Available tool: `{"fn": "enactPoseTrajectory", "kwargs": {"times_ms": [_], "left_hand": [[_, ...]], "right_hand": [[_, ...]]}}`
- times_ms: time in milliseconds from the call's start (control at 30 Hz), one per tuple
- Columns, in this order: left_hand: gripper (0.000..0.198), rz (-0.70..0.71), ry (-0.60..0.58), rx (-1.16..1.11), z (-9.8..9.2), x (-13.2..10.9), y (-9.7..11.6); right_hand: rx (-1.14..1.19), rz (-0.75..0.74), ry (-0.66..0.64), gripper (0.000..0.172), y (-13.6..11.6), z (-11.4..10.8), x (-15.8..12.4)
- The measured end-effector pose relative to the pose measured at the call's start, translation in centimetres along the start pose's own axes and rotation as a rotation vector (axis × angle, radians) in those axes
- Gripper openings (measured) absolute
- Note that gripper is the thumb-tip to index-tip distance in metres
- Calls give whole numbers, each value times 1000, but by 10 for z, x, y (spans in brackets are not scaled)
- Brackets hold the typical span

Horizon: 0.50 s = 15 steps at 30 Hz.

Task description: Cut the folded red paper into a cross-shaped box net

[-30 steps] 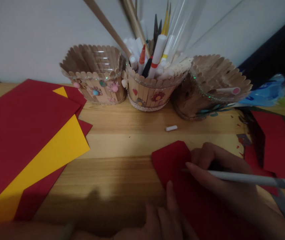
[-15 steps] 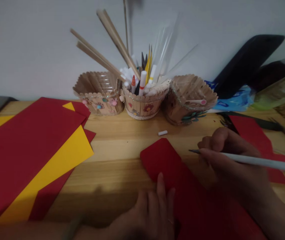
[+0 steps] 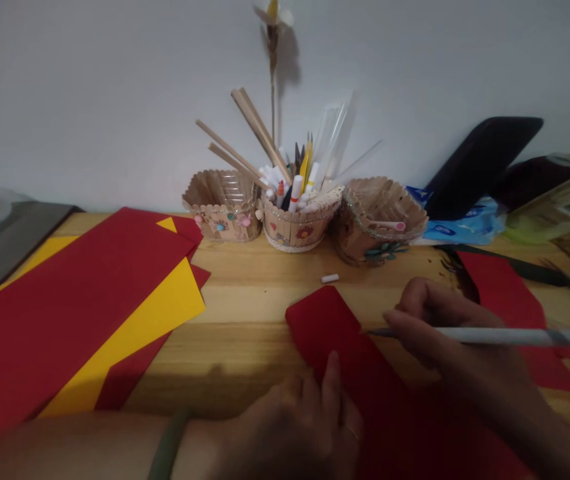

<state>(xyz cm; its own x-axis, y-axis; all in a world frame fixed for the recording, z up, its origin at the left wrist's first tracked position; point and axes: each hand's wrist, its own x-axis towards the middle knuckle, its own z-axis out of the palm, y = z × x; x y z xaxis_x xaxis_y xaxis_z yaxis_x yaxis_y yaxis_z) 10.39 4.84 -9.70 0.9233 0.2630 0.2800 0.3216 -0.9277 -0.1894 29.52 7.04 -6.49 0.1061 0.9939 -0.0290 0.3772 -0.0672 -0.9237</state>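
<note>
A cut piece of red paper (image 3: 323, 319) with a rounded far end lies on the table, a small notch on its right edge. My left hand (image 3: 309, 423) rests on it, index finger stretched along the paper and the other fingers partly bent; it grasps nothing. In my right hand (image 3: 445, 333) a light-coloured pencil (image 3: 495, 337) is gripped between thumb and fingers. Its dark tip points left, close beside the notch; whether it touches the paper I cannot tell. The near part of the red paper is in shadow and partly behind my right hand.
Red sheets (image 3: 65, 287) and yellow paper (image 3: 165, 310) overlap at left. Three decorated wooden baskets (image 3: 297, 230) stand by the wall, the middle one full of markers and sticks. A small white stick (image 3: 329, 279) lies before them. Red scraps (image 3: 507, 287) and a black phone-like slab (image 3: 485, 167) are at right.
The pencil tip has come down and left to the red paper's notched edge. My left hand still lies on the paper. The view has tilted up and shifted left.
</note>
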Motion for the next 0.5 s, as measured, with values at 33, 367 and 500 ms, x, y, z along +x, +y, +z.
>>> {"fn": "enactPoseTrajectory", "kwargs": {"times_ms": [33, 367, 500], "left_hand": [[18, 5, -8, -14, 0, 1, 0], [7, -38, -7, 32, 0, 5, -1], [6, -70, 55, 52, 6, 4, 2]], "right_hand": [[-4, -11, -42, 31, 0, 1, 2], [-75, -69, -263, 28, 32, 19, 18], [-84, -81, -228, 27, 42, 22, 17]]}}
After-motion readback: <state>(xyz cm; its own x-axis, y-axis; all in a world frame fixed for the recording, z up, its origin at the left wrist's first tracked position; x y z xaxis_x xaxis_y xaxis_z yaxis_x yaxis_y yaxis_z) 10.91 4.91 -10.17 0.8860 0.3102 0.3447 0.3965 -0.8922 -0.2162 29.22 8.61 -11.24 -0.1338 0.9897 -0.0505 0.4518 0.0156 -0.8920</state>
